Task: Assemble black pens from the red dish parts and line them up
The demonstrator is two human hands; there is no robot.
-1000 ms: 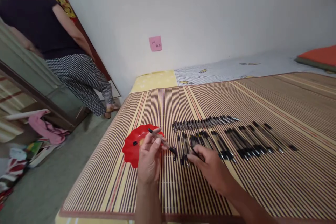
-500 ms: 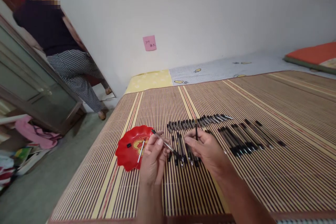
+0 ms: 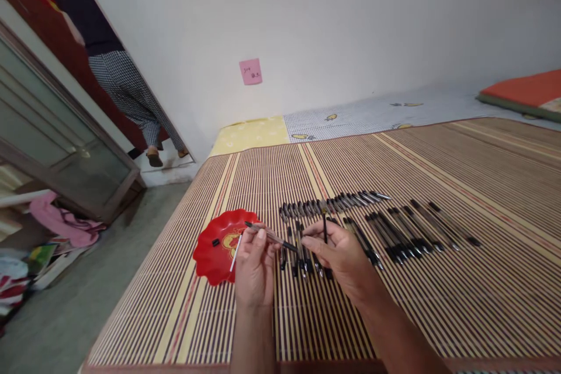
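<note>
My left hand (image 3: 255,269) is closed, pinching a clear-barrelled pen (image 3: 272,236) that slants down to the right. A thin black rod, which looks like a pen refill (image 3: 325,229), stands upright in the closed fingers of my right hand (image 3: 335,250). Several pens (image 3: 302,263) lie between and below the hands, partly hidden by the right one. To the left is a red scalloped plate (image 3: 205,263) with a small black piece (image 3: 215,242) and a white stick (image 3: 235,253), whose lower end nears my left wrist.
Behind the hands lies a row of pens (image 3: 307,208); more pens (image 3: 394,236) lie to the right, with loose dark caps (image 3: 473,241) beside them. Everything rests on a striped mat (image 3: 184,315). A person (image 3: 118,76) stands in the doorway at left. A pink note (image 3: 250,72) hangs on the wall.
The pen in my left hand has tilted flatter. My right hand has shifted slightly left and down with the refill. The person at left has moved farther through the doorway.
</note>
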